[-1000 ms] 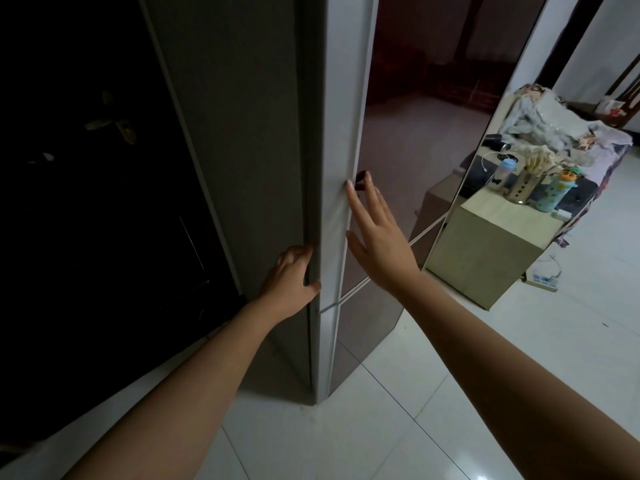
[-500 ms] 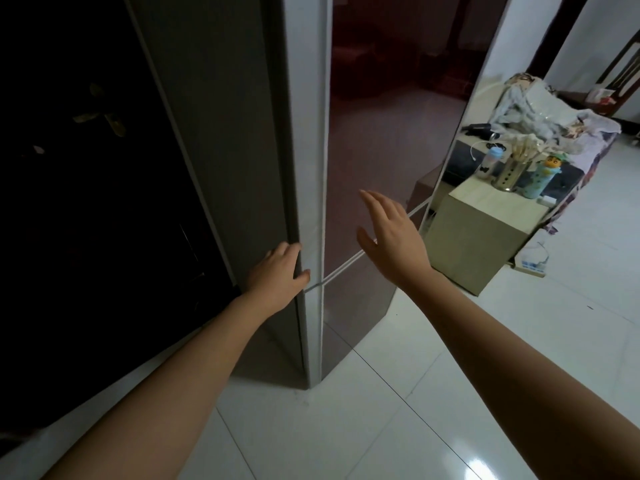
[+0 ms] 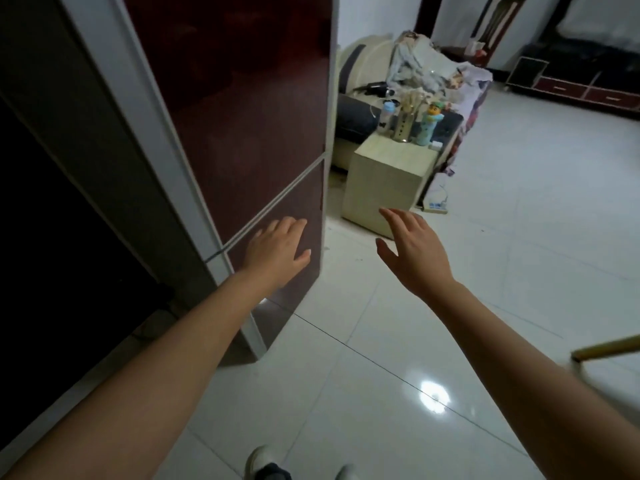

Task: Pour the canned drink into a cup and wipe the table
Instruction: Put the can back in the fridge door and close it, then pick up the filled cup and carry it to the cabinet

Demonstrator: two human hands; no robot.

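Note:
No can, cup or cloth shows in the head view. A tall dark-red fridge [image 3: 242, 116] with pale trim fills the upper left, both its doors flush. My left hand [image 3: 277, 247] is open with straight fingers in front of the lower door, just under the seam; contact cannot be made out. My right hand [image 3: 412, 251] hovers open and empty over the white tiled floor, to the right of the fridge.
A small beige cabinet [image 3: 384, 181] stands beyond the fridge with a bottle [image 3: 491, 114], a utensil holder [image 3: 403, 124] and a green toy bottle [image 3: 429, 124] on top. A cluttered sofa [image 3: 363, 98] lies behind. A yellow table edge [image 3: 606, 348] enters at right. My shoe [image 3: 263, 462] is below.
The fridge door has swung shut. My left hand left the door's edge and moved onto the lower front; my right hand came off the door and dropped to the right. The view turned right.

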